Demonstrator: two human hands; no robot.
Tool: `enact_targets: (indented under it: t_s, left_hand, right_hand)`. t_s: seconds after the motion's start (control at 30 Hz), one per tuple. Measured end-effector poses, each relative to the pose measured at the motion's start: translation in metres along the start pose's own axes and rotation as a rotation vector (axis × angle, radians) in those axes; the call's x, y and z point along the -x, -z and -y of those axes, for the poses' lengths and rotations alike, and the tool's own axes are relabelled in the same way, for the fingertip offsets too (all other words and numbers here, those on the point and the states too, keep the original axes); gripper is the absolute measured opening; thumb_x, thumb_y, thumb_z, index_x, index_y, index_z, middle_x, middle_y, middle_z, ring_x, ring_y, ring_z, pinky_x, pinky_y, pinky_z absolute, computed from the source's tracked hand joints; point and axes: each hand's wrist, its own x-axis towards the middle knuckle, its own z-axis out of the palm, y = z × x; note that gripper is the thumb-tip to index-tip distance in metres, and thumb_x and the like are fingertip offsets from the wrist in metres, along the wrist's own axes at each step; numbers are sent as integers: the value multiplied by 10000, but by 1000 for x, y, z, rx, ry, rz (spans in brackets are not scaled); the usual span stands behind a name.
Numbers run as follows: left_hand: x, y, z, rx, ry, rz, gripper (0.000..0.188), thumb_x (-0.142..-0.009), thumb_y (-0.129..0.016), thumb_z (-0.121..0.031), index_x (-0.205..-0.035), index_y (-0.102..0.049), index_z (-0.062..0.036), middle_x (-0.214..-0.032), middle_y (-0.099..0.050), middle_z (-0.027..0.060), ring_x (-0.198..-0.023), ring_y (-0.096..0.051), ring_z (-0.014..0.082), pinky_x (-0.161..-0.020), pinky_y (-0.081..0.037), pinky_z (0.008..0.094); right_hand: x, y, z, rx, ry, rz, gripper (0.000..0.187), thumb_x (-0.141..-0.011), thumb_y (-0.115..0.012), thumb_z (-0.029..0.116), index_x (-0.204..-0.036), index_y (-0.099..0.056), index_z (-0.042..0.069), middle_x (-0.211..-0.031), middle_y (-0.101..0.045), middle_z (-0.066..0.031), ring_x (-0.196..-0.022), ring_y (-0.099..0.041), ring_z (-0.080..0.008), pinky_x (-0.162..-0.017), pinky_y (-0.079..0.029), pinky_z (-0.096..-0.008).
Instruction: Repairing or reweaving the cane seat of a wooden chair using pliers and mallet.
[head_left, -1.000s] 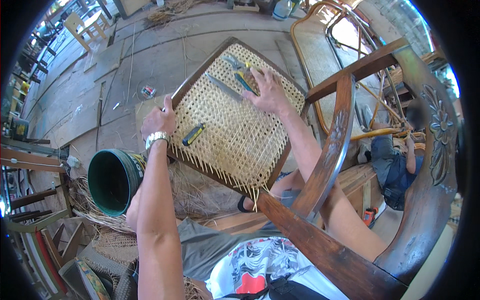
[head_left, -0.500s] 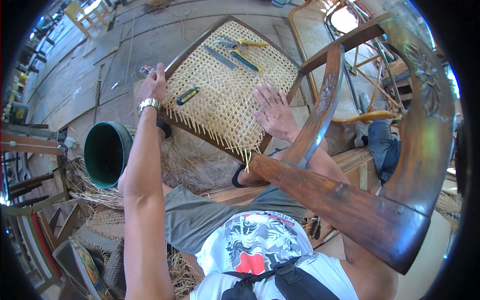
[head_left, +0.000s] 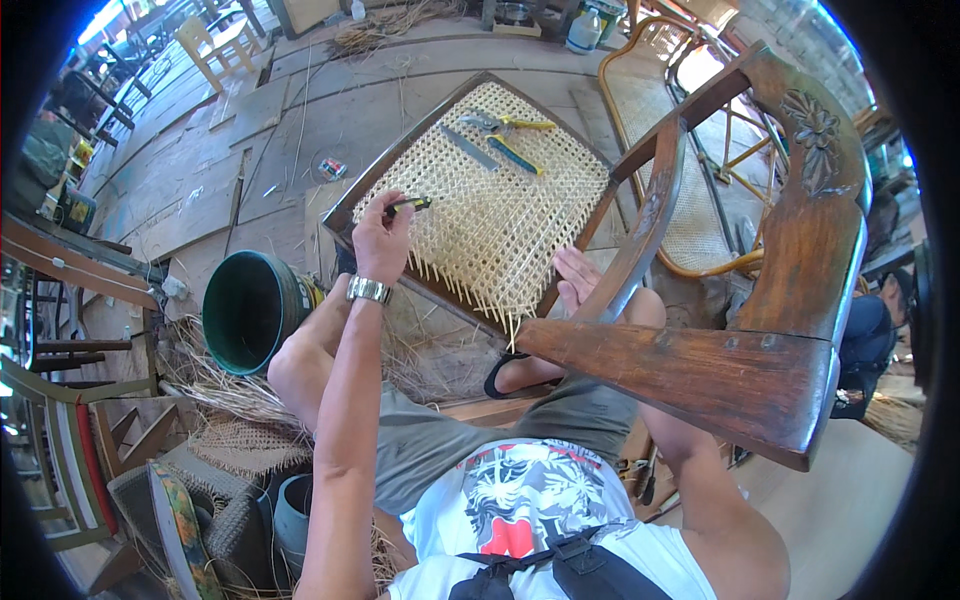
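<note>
At the left part of the woven cane seat (head_left: 480, 215), my left hand (head_left: 380, 240) is closed around a short yellow-and-black utility knife (head_left: 412, 205), which lies across its fingertips. My right hand (head_left: 577, 275) rests at the seat's right edge, fingers stretched out and holding nothing; the wooden chair arm (head_left: 680, 385) partly covers it. Uncut cane ends (head_left: 470, 300) stick out along the seat's near edge. Farther back on the weave lie pliers with yellow and dark handles (head_left: 515, 155) and a flat grey blade (head_left: 468, 147).
The chair's carved backrest (head_left: 815, 150) rises on the right, with a rattan-framed piece (head_left: 690, 210) behind it. To my left stands a dark green bucket (head_left: 245, 315) beside loose cane strips (head_left: 235, 395). A small coloured packet (head_left: 332, 169) lies on the plank floor. Another person (head_left: 870, 330) is partly visible at far right.
My left hand has left the seat's frame, moved right and picked up the utility knife from the weave. My right hand has drawn back toward the seat's right edge. The view has shifted.
</note>
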Motion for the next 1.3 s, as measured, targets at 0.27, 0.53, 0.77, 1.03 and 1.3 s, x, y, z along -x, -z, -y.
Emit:
enact_targets:
  t_s: [0.27,0.53,0.77,1.03,1.3]
  left_hand:
    - [-75,32,-60,-187,-251,-205,196,-947,-708,-217,-1088,-707,-81,-923,-730,157,-813,-710,318,-727,-542,405]
    - [-97,-14,-73,-224,-393,-204,238,-987,-669,-265,-1148,-687,-91,-1051,-731,149,-922,-705,348,-789,-550,432]
    - [-107,-36,-49,-324,-239,-128,261,-988,-654,-275,-1187,-667,-106,-1097,-720,160,-982,-689,374,-840,-535,472]
    - [-105,-65,-13,-321,-98,143,426,-967,-681,-305,-1344,-597,-127,-1081,-724,176,-1037,-692,354,-882,-531,474]
    - [-42,-51,5,-337,-122,-38,609,-921,-736,-296,-1396,-514,14,-1360,-594,226,-1233,-589,383,-1045,-481,463]
  right_hand:
    - [49,69,-10,-244,74,59,437,-1002,-612,166,-1425,-556,74,-1402,-575,-169,-1310,-553,-340,-1101,-437,-460]
    - [-9,38,52,-192,-323,-53,421,-999,-617,153,-1410,-565,76,-1352,-601,-161,-1261,-579,-342,-1070,-462,-461]
    - [-13,25,37,-30,-221,-91,380,-970,-652,116,-1344,-600,75,-1270,-628,-139,-1136,-621,-343,-1003,-501,-438]
    - [-32,21,28,22,-177,-94,248,-878,-729,97,-1121,-699,60,-1101,-654,-103,-973,-617,-307,-863,-507,-426]
    - [-42,28,25,-47,-284,22,111,-858,-737,60,-964,-709,47,-1034,-641,-99,-1024,-627,-297,-903,-518,-406]
